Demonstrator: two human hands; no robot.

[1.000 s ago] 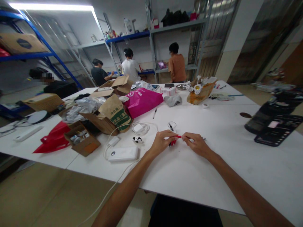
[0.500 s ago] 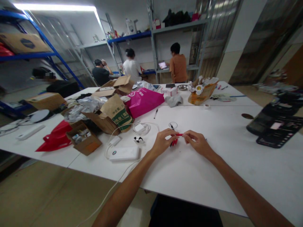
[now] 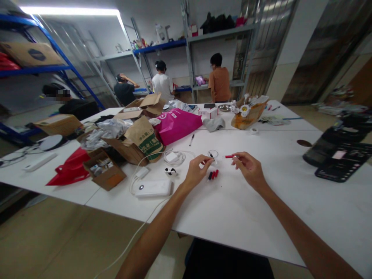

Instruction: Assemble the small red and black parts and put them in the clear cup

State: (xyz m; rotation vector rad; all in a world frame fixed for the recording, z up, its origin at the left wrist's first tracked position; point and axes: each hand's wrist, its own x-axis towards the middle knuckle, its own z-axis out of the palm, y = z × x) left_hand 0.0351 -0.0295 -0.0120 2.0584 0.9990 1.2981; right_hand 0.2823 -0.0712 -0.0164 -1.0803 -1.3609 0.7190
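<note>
Above the table, my right hand (image 3: 248,167) pinches a slim red pen-like stick (image 3: 229,156), its pale tip pointing left. My left hand (image 3: 200,166) is closed at the fingertips, across a small gap from that tip. Something small and dark or clear shows at its fingers, too blurred to name. Below, between my hands, several short red and black pen-like pieces (image 3: 213,175) lie side by side on the white table (image 3: 232,217). Behind my left fingertips is a clear round item (image 3: 213,153) with dark bits in it.
At left are a white power bank (image 3: 154,188), a coiled white cable (image 3: 174,157), a small open carton (image 3: 107,180) and a magenta bag (image 3: 178,126). A black pen (image 3: 191,140) lies farther back. A dark phone-like device (image 3: 343,162) stands at right. Several people sit beyond.
My hands have moved apart; before, they met on the red stick. It is now in my right hand alone, shifted right. The red and black pieces beneath show more fully.
</note>
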